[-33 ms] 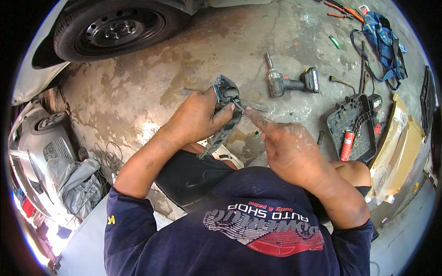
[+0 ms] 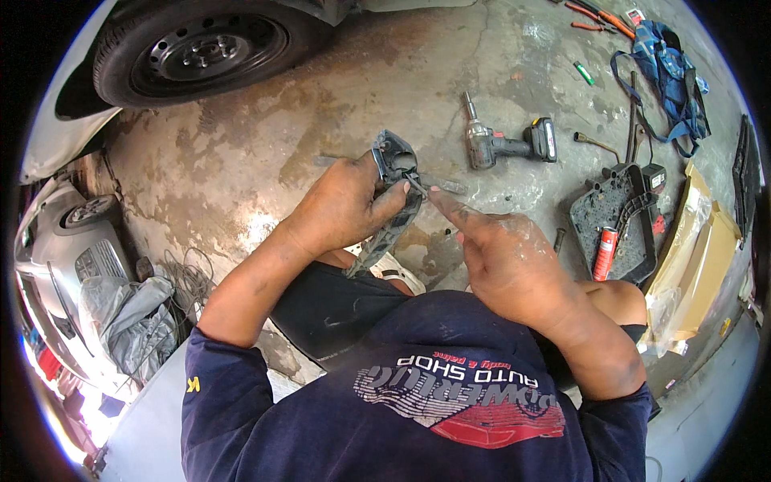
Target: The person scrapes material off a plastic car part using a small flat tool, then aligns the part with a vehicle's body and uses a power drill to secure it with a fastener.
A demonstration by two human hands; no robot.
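A dark grey plastic car part [image 2: 395, 173] is held up in front of the person's chest, above the stained concrete floor [image 2: 265, 145]. The left hand [image 2: 341, 205] has its grip clamped around the part's middle, thumb across the front. The right hand [image 2: 502, 257] pinches a thin metal tool [image 2: 418, 186], its tip touching the part's upper end. On the floor beyond lie a cordless drill [image 2: 506, 145] and a black plastic tray [image 2: 614, 217]; a car wheel [image 2: 201, 52] stands at upper left.

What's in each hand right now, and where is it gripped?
The left hand grips a grey plastic car part around its middle. The right hand pinches a thin metal tool by its rear end, tip at the part.
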